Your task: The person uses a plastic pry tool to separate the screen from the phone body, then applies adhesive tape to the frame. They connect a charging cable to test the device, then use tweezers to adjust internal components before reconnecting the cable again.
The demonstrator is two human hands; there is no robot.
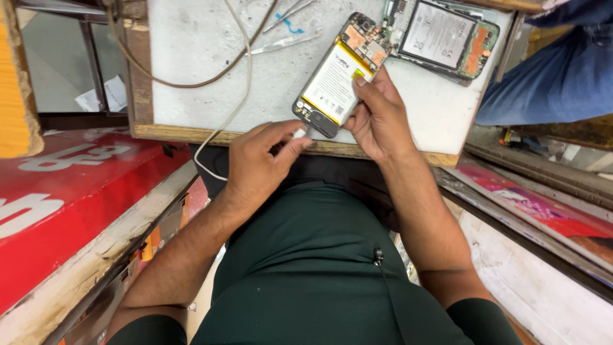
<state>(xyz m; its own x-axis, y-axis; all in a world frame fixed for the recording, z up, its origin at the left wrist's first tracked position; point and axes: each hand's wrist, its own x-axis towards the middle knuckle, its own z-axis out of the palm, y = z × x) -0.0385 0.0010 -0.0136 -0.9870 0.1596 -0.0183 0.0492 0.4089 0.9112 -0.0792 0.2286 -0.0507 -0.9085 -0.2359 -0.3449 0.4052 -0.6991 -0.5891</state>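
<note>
Dark green shirt front [306, 268] fills the foreground, and both forearms reach up to the white worktop [191, 57]. Left hand [258, 163] pinches a white cable plug [299, 133] between thumb and forefinger, right at the bottom end of the opened smartphone with its yellow-edged white battery [335, 80]. Right hand [377, 115] grips that phone, thumb pressed on the battery, fingers curled beneath. Second opened phone [444, 38] lies just beyond.

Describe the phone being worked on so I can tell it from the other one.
On the white work board, find the opened phone at its front edge, gripped by the right hand. Its white-and-yellow battery sets it apart from the second opened phone lying untouched farther back.
</note>
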